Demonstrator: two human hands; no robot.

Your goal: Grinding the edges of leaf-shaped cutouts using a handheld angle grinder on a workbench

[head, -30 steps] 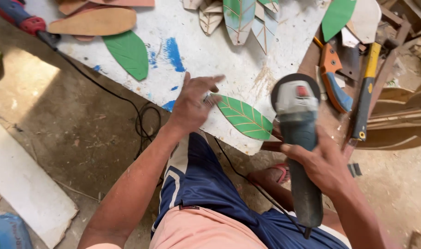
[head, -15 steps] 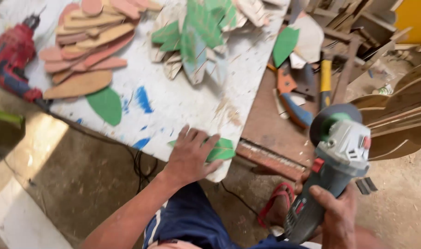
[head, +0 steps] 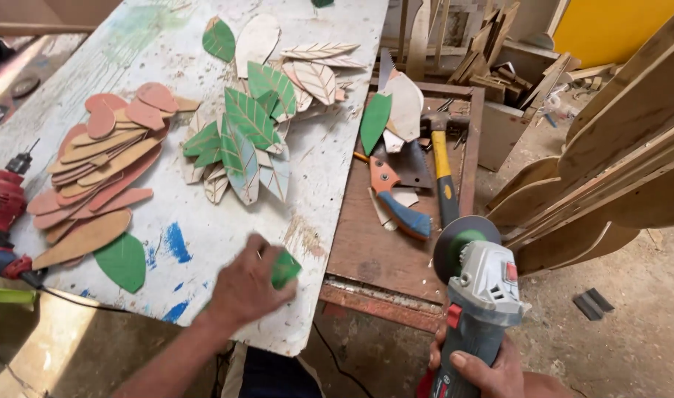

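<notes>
Sliding up the white board (head: 204,243), the left hand (head: 245,291) now clasps the green leaf (head: 285,269); right hand (head: 492,372) still grips the grinder (head: 481,302).

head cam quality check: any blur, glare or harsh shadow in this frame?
Head view: the left hand and the green leaf cutout under it are motion-smeared; the right hand and the angle grinder look sharper. The white painted board is bright but not blown out, while a washed-out sunlit patch sits on the floor at lower left. Shadows are soft; the frame edges bend slightly.
</notes>
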